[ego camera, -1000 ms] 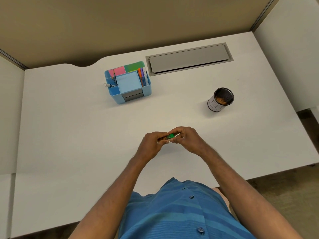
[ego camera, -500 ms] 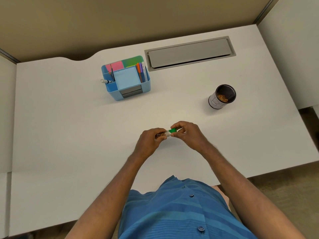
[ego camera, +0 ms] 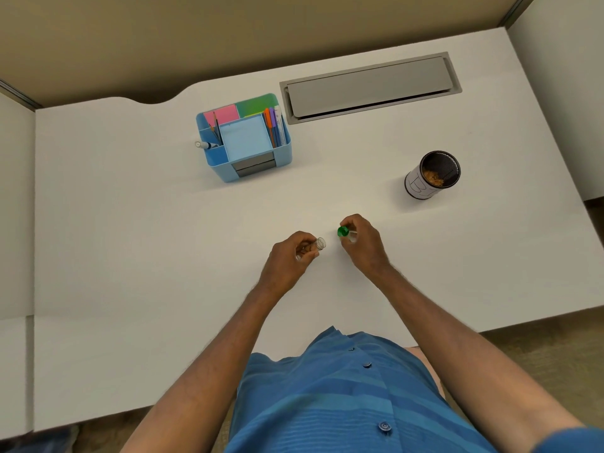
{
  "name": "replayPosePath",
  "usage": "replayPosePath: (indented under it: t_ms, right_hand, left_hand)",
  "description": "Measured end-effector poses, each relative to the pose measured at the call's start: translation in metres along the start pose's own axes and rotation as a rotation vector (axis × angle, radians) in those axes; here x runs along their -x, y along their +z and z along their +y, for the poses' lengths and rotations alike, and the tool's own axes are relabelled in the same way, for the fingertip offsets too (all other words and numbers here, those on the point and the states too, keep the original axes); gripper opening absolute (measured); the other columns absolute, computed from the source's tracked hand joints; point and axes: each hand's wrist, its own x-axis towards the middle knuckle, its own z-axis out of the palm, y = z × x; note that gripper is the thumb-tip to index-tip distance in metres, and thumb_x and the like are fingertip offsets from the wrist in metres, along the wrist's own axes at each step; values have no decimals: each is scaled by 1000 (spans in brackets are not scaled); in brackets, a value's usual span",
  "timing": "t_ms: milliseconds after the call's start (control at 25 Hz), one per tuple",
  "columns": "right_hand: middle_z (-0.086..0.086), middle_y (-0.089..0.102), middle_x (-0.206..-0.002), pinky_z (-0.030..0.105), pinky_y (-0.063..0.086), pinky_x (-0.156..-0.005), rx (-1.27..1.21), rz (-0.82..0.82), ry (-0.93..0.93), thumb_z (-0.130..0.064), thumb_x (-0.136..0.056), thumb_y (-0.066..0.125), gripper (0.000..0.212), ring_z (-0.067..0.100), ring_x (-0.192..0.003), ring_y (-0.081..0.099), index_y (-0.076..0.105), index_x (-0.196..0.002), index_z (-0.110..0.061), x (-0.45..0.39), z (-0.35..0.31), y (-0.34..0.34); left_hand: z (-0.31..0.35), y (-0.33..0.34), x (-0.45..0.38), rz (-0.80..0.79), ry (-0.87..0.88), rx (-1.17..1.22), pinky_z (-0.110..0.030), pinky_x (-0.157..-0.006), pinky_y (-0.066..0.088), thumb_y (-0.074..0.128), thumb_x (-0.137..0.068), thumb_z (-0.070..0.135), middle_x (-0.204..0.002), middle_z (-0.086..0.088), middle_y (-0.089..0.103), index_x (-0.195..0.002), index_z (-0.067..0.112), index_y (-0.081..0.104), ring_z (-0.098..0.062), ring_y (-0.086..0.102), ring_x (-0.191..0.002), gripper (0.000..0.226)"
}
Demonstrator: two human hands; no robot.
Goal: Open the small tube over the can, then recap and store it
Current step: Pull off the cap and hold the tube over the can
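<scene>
Nearest me is a blue striped shirt [ego camera: 343,397], with both forearms reaching out over the white desk [ego camera: 130,256]. The left hand [ego camera: 291,253] is curled around the small tube [ego camera: 315,246], its open mouth pointing right. The right hand [ego camera: 361,241] pinches the green cap [ego camera: 342,231] in its fingertips, just apart from the tube.

The tube is uncapped above bare desk, well short of the can [ego camera: 431,174] at the far right. To my eye the sensible thing is to keep the mouth level while carrying it over the can, so nothing spills, and keep the cap pinched ready for recapping.

Farther back on the left stands a blue organizer [ego camera: 248,165] holding pens and sticky notes, a likely storage spot. Beyond it a grey cable hatch [ego camera: 369,86] is set in the desk, then a tan partition [ego camera: 228,34].
</scene>
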Motion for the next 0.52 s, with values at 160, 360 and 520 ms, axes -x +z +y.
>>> replayPosePath:
  t_ms: [160,360,520]
  right_hand:
    - [-3,67,-102,29,47,-79,114,1,-59,-2,-88,69,26,24,-102,55,61,-102,-23,2,16,9]
    - [-3,62,-128,34,49,-95,55,-17,-78,-8,-89,70,43,21,-117,53,58,-127,-23,9,16,5]
    - [-7,57,-132,24,51,-90,-132,27,-136,-5,-88,68,45,12,-115,57,59,-129,-23,33,-2,-13]
  left_hand:
    - [2,1,4,-9,-1,-16,-39,-98,58,77,-92,21,-113,11,73,-113,24,69,-8,67,-110,23]
    - [6,2,9,55,78,-135,-31,-84,53,79,-89,24,-107,11,65,-115,24,73,-11,60,-98,26]
    - [25,8,12,85,75,-92,-17,-76,48,75,-92,25,-101,11,64,-114,23,73,-4,61,-88,22]
